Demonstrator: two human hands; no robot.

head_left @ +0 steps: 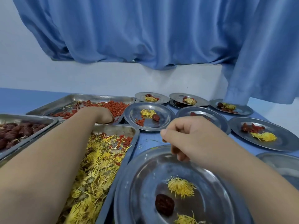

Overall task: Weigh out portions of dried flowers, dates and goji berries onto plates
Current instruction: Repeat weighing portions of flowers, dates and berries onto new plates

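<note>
Crossing flower tray [116,129] — left forearm [48,159], plates [134,113] around

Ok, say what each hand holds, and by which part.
Left hand: dug into goji berries, hold hidden. Right hand: small bit pinched in its fingers, unidentifiable.

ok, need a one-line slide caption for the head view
Left hand in the goji berry tray, right hand curled above the near plate, which holds dried flowers and one date.
</note>
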